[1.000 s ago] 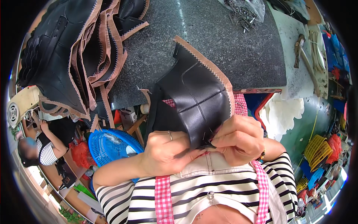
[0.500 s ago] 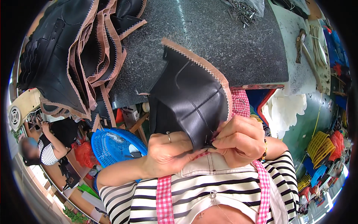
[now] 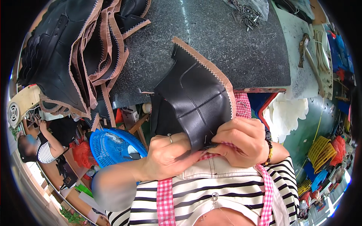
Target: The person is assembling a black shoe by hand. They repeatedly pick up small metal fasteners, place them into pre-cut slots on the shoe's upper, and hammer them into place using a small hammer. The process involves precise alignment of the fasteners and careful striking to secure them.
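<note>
A black leather shoe or boot upper (image 3: 205,107) with a brown zigzag-stitched edge hangs in front of my body, its top over the near table edge. My left hand (image 3: 167,156) is closed on its lower left part, a ring on one finger, with the fingertips hidden behind the leather. At the lower right corner, my right hand (image 3: 243,145) pinches the leather between thumb and fingers. A short pale thread or staple shows on the leather beside those fingertips. Whether my right fingers also hold a small thing is hidden.
Stacked black uppers (image 3: 81,56) with brown edging overhang the dark speckled table (image 3: 158,49) at left. A bag of dark metal pieces (image 3: 249,15) and a hammer (image 3: 311,60) lie far right. Below left stand a blue basket (image 3: 102,148) and a seated co-worker (image 3: 49,141).
The upper has turned slightly, its top tip moving right and its front face flattening out. My right fingers have shifted a little at the corner. My left hand keeps its grip.
</note>
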Action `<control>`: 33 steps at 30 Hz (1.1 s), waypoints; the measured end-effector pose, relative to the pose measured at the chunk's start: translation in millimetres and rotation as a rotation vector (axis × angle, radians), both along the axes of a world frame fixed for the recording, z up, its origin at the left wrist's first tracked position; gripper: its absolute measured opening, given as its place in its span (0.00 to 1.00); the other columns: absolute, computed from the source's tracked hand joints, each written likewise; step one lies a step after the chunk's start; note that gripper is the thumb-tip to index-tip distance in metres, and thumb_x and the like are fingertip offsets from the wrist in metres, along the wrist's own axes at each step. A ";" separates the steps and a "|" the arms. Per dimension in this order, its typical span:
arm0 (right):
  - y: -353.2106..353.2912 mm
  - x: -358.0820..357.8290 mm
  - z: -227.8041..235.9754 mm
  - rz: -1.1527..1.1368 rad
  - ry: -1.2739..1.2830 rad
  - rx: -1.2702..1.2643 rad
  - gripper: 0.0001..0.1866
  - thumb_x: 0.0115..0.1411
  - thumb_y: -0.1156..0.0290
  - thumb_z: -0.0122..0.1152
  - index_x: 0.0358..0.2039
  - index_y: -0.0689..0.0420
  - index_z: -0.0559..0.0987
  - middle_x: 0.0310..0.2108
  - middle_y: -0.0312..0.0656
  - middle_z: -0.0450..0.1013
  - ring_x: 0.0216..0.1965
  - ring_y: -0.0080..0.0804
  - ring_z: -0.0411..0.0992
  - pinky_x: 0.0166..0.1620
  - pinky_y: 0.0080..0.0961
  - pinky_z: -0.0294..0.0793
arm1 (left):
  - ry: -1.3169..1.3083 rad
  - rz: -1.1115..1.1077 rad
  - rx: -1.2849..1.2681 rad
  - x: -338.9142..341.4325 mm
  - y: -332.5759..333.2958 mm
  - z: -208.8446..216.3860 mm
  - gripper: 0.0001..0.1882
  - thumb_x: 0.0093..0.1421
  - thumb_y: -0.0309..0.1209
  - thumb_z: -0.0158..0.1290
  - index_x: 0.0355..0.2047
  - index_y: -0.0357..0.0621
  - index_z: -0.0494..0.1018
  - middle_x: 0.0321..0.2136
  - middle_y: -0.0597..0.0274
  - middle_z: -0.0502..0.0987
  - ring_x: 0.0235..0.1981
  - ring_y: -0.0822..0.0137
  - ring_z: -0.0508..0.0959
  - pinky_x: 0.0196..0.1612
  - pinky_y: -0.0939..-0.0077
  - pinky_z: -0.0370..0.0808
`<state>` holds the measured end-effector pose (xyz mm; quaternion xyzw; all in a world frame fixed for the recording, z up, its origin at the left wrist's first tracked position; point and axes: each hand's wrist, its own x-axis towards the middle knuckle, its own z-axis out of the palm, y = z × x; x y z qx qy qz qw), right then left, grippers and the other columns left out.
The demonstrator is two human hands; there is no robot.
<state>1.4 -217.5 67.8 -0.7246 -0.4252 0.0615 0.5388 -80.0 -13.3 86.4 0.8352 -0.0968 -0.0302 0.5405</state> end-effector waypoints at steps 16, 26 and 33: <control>5.4 39.9 29.8 -0.086 -0.358 -0.156 0.25 0.41 0.68 0.68 0.44 0.53 0.78 0.48 0.45 0.71 0.47 0.45 0.71 0.50 0.47 0.69 | -0.227 -0.210 0.345 23.3 8.6 22.4 0.13 0.43 0.24 0.63 0.31 0.36 0.77 0.24 0.55 0.77 0.19 0.62 0.78 0.21 0.70 0.75; 13.9 76.0 70.7 -0.157 -0.798 -0.532 0.15 0.40 0.68 0.60 0.31 0.62 0.76 0.36 0.45 0.71 0.41 0.39 0.72 0.51 0.38 0.70 | -1.031 -0.135 1.270 96.5 5.7 46.4 0.11 0.47 0.25 0.56 0.31 0.31 0.78 0.31 0.49 0.77 0.30 0.57 0.78 0.34 0.73 0.78; 23.7 110.6 -33.7 -0.046 0.301 -0.557 0.15 0.53 0.63 0.67 0.29 0.64 0.78 0.22 0.45 0.77 0.25 0.39 0.77 0.31 0.31 0.74 | -0.627 0.082 1.018 72.5 10.6 -88.4 0.21 0.53 0.24 0.50 0.48 0.34 0.74 0.46 0.46 0.73 0.50 0.48 0.74 0.51 0.59 0.75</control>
